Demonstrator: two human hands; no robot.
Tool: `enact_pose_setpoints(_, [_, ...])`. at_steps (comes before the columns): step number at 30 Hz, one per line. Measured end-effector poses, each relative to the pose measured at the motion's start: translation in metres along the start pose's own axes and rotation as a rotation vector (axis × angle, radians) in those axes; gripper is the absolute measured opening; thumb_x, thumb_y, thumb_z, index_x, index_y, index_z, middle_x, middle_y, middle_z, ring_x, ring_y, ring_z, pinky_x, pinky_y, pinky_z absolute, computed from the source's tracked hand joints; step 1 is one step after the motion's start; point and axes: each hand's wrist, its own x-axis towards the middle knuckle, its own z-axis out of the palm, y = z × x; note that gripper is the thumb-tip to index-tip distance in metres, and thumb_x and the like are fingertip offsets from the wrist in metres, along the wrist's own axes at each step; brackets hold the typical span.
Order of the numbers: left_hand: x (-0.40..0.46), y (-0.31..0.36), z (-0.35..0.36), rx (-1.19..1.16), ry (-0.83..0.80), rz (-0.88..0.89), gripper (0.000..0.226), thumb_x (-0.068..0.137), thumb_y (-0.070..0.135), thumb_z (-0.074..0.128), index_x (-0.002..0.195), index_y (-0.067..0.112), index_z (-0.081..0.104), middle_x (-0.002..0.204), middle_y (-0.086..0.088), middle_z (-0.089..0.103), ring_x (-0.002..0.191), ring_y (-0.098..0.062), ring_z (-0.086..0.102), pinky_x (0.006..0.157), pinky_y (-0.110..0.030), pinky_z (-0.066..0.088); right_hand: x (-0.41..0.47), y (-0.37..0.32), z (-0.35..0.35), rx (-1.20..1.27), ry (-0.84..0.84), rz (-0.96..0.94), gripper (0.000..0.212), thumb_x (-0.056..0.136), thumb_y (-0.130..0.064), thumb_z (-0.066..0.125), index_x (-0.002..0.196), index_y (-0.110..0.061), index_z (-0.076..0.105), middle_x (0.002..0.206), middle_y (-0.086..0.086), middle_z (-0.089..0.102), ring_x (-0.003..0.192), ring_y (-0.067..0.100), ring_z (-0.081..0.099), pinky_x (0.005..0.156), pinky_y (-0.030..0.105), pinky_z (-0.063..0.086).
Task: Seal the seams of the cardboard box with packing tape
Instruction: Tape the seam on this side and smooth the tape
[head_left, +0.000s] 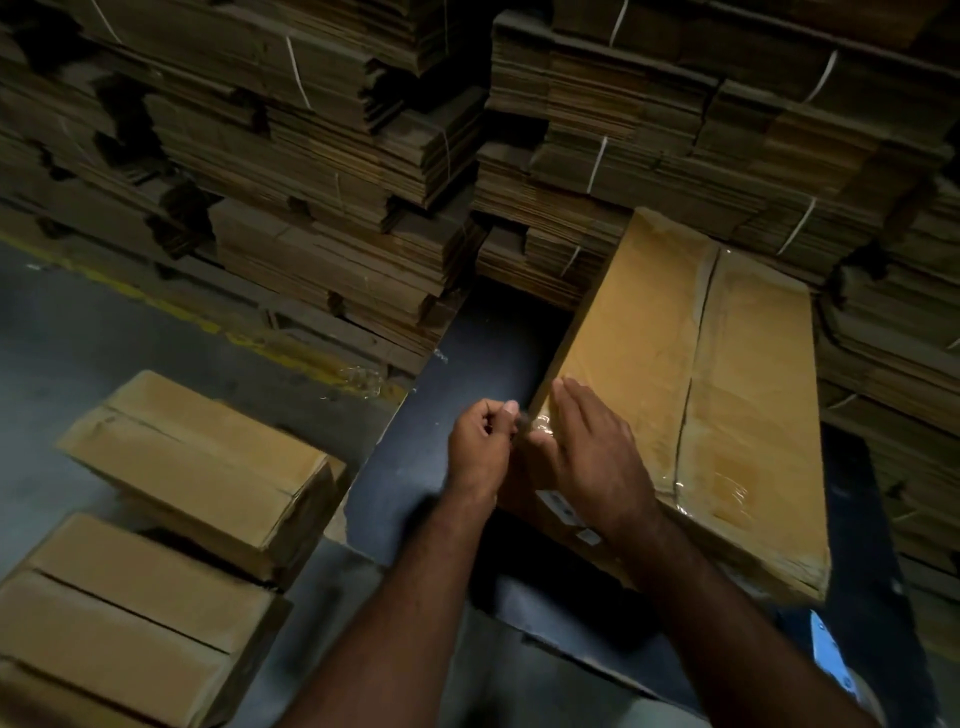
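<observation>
At box (675, 374) corner | right hand (597, 452) flat | left hand (480, 447) pinching tape (540, 423)

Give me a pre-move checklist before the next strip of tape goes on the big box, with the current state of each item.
1. Right hand steadying the cardboard box: ok, it lies flat on the near left corner.
2. Left hand has the tape end: cannot tell; its fingers are pinched beside the clear tape at that corner, but the grip is blurred.
3. Centre seam covered: ok, glossy film runs along it.
4. Tape roll or dispenser within reach: cannot tell, none in view.
5. Two boxes on the left sealed: not ok, their seams look bare.
6. Loose tape scrap on the floor out of the way: ok.
</observation>
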Motion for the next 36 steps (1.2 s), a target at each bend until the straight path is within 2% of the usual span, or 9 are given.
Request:
enact_pose_setpoints(4, [0.003, -0.014, 0.009, 0.04, -0.024, 0.065, 0.02, 0.097, 0.029, 0.062, 0.078, 0.022, 0.063, 0.074, 0.006, 0.067, 0.071, -0.009, 0.062, 0.065, -0.026, 0.049, -0.001, -0.004, 0.003, -0.039, -0.01, 0.006, 0.07, 0.099, -0.05, 0.029, 0.151, -0.004, 0.037, 0.157, 0.014, 0.038, 0.146, 0.027, 0.033, 0.115, 0.044, 0.03])
enact_pose_setpoints(9, [0.008, -0.011, 0.004, 0.236, -0.093, 0.266, 0.02, 0.098, 0.025, 0.062, 0.079, 0.027, 0.057, 0.076, 0.009, 0.064, 0.068, 0.002, 0.058, 0.061, -0.012, 0.045, 0.001, -0.002, 0.005, -0.073, -0.018, 0.004, 0.067, 0.098, -0.045, 0.04, 0.151, -0.003, 0.036, 0.156, 0.015, 0.038, 0.146, 0.029, 0.033, 0.115, 0.045, 0.03])
enact_pose_setpoints(13, [0.01, -0.009, -0.002, 0.384, -0.069, 0.335, 0.006, 0.094, 0.028, 0.065, 0.095, 0.027, 0.06, 0.085, 0.005, 0.063, 0.077, -0.006, 0.058, 0.062, -0.017, 0.042, 0.001, -0.005, 0.002, -0.059, -0.026, 0.008, 0.071, 0.096, -0.05, 0.032, 0.151, -0.004, 0.036, 0.157, 0.014, 0.036, 0.146, 0.028, 0.032, 0.116, 0.046, 0.032])
enact_pose_setpoints(18, [-0.012, 0.001, -0.01, 0.395, 0.239, 0.331, 0.04, 0.081, -0.008, 0.053, 0.111, 0.016, 0.063, 0.098, 0.004, 0.065, 0.087, -0.009, 0.06, 0.076, -0.032, 0.054, 0.001, -0.005, 0.001, -0.047, -0.019, 0.001, 0.073, 0.095, -0.052, 0.033, 0.151, -0.005, 0.036, 0.157, 0.014, 0.037, 0.145, 0.027, 0.033, 0.116, 0.044, 0.03])
enact_pose_setpoints(20, [-0.033, 0.01, -0.006, 0.279, 0.185, 0.4, 0.041, 0.084, -0.009, 0.051, 0.113, 0.016, 0.066, 0.104, 0.006, 0.069, 0.097, -0.005, 0.064, 0.086, -0.023, 0.054, 0.001, -0.003, 0.001, -0.038, -0.025, -0.002, 0.069, 0.098, -0.048, 0.042, 0.152, -0.006, 0.033, 0.159, 0.013, 0.034, 0.147, 0.026, 0.03, 0.117, 0.042, 0.027])
enact_pose_setpoints(22, [-0.054, 0.016, 0.0, 0.25, 0.068, 0.391, 0.037, 0.093, 0.002, 0.052, 0.124, 0.014, 0.066, 0.118, 0.007, 0.069, 0.109, -0.002, 0.062, 0.093, -0.014, 0.048, 0.001, -0.002, 0.0, -0.019, -0.022, -0.003, 0.067, 0.098, -0.046, 0.044, 0.151, -0.006, 0.037, 0.157, 0.014, 0.038, 0.145, 0.028, 0.035, 0.115, 0.043, 0.031])
enact_pose_setpoints(28, [-0.061, 0.024, 0.009, 0.181, -0.104, 0.202, 0.052, 0.095, 0.038, 0.038, 0.14, 0.019, 0.057, 0.139, 0.009, 0.056, 0.128, -0.002, 0.048, 0.111, -0.023, 0.037, 0.002, 0.0, 0.002, 0.049, 0.006, -0.013, 0.063, 0.092, -0.028, 0.062, 0.147, -0.003, 0.044, 0.152, 0.017, 0.044, 0.141, 0.032, 0.042, 0.113, 0.046, 0.038])
enact_pose_setpoints(32, [-0.039, 0.033, 0.002, 0.122, -0.297, -0.081, 0.044, 0.096, 0.071, 0.034, 0.104, 0.051, 0.073, 0.127, 0.004, 0.067, 0.116, -0.012, 0.062, 0.104, -0.033, 0.046, 0.004, 0.002, -0.002, 0.054, -0.031, -0.015, 0.067, 0.092, -0.034, 0.063, 0.147, -0.002, 0.044, 0.152, 0.019, 0.043, 0.142, 0.034, 0.04, 0.111, 0.049, 0.041])
enact_pose_setpoints(36, [-0.023, 0.04, -0.011, 0.018, -0.443, -0.14, 0.084, 0.092, 0.074, 0.012, 0.156, 0.023, 0.03, 0.161, 0.003, 0.031, 0.147, -0.015, 0.03, 0.112, -0.027, 0.023, -0.003, 0.007, -0.017, 0.047, -0.106, -0.049, 0.076, 0.095, -0.052, 0.05, 0.155, -0.008, 0.031, 0.16, 0.012, 0.031, 0.149, 0.026, 0.027, 0.118, 0.046, 0.031])
